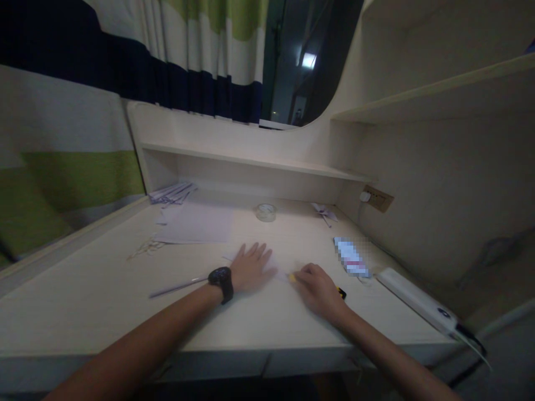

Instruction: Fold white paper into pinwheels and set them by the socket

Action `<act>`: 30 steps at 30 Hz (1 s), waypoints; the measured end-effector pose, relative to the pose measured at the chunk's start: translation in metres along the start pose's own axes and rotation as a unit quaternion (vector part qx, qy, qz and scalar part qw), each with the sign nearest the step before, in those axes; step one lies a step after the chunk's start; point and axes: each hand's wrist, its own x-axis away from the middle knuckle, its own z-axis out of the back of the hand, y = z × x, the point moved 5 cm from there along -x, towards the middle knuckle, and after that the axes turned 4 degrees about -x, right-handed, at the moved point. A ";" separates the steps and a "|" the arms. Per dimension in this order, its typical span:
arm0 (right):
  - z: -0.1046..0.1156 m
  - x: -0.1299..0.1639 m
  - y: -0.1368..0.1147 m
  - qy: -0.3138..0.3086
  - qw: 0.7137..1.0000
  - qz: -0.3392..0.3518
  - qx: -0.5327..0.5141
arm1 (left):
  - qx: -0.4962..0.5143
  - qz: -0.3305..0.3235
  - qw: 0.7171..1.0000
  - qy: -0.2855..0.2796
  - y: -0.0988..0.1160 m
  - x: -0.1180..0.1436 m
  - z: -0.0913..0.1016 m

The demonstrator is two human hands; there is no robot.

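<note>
A: What does the room look like?
B: Dim. A pale wooden desk (104,301) with a low shelf (251,161), a striped curtain (200,50) behind.
A: Any window?
B: A dark window (301,61) beside the curtain, a wall socket (378,199) right.

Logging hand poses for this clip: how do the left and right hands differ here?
The left hand lies flat, fingers spread, palm down on the desk; the right hand is curled around a yellow tool. The left wrist carries a black watch; the right wrist is bare. Both rest on the desk.
</note>
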 end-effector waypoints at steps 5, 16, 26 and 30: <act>0.000 -0.001 0.002 0.002 1.000 0.015 0.009 | -0.001 -0.002 1.000 -0.012 0.000 0.000 0.001; 0.002 -0.003 0.002 -0.002 0.999 0.040 -0.006 | 0.006 -0.028 0.999 -0.026 -0.001 0.000 0.001; 0.003 -0.001 0.004 -0.011 0.998 0.054 -0.034 | -0.005 -0.029 0.999 -0.026 0.001 0.000 0.002; 0.005 0.000 0.004 -0.014 0.998 0.056 -0.040 | -0.014 -0.030 0.999 -0.021 0.002 0.001 0.003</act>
